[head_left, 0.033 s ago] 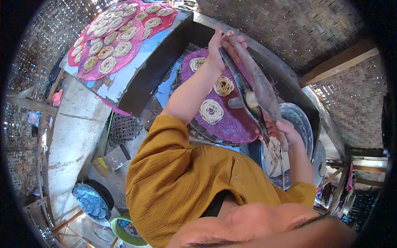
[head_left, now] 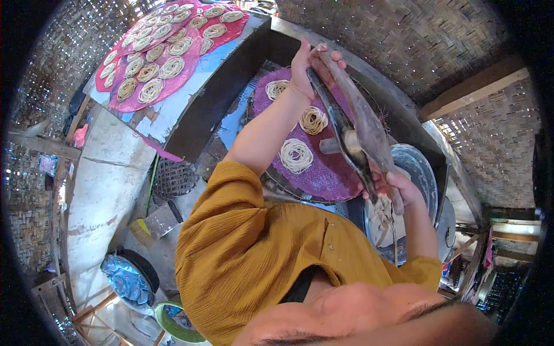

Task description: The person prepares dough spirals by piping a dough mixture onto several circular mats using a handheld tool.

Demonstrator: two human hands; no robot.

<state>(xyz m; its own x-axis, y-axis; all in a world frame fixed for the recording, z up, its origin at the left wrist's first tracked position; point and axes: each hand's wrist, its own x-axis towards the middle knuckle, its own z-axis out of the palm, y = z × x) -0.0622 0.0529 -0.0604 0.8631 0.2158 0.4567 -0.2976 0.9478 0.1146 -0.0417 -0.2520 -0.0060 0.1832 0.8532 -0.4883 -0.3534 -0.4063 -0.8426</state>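
A two-handled wooden noodle press (head_left: 369, 130), with a short cylinder between its dark bar and its paler bar, slants over a purple mesh-covered round tray (head_left: 337, 183). My left hand (head_left: 309, 64) is closed round the bars' far ends. At the near ends, my right hand (head_left: 398, 189) grips the press, its fingers partly hidden behind the bars. Pale dough-like residue clings by the right hand. Three coiled noodle nests show on the tray: a white one (head_left: 296, 155) nearest me, a yellower one (head_left: 313, 120) beside the press, and another (head_left: 276, 90) at the far left.
Many noodle nests lie on pink mesh rounds (head_left: 167, 69) on a raised ledge at the far left. A large metal basin (head_left: 424, 164) stands under my right hand. Lower left are a blue-lined dark tub (head_left: 128, 279) and a green basin (head_left: 173, 326). Woven bamboo walls (head_left: 392, 52) surround the place.
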